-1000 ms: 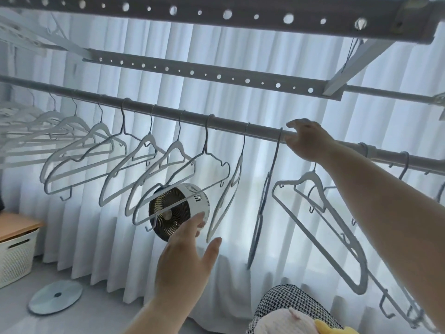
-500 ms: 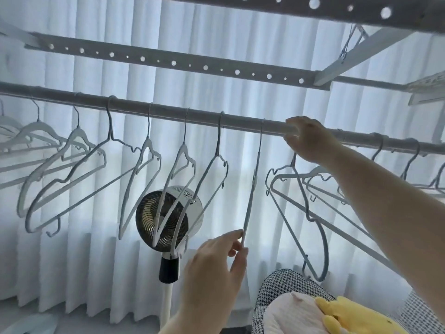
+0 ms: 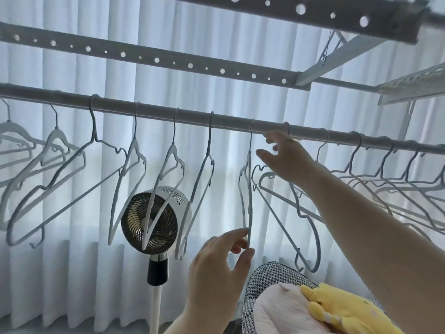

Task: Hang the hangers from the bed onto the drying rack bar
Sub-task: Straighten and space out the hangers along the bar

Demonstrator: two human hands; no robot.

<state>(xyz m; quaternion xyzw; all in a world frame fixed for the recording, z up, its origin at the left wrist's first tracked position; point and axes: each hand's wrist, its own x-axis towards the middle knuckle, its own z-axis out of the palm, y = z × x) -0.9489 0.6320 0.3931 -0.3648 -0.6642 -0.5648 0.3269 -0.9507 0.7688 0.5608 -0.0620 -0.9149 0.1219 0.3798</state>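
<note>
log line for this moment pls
left hand: pinches lower end of edge-on hanger | right hand: open, just below drying rack bar | hook: over bar

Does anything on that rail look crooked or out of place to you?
Yes. The hanger just below the right hand hangs lopsided on the bar, one end dropped far lower than the other. The thin hanger that the left hand pinches is turned edge-on, unlike its neighbours.
</note>
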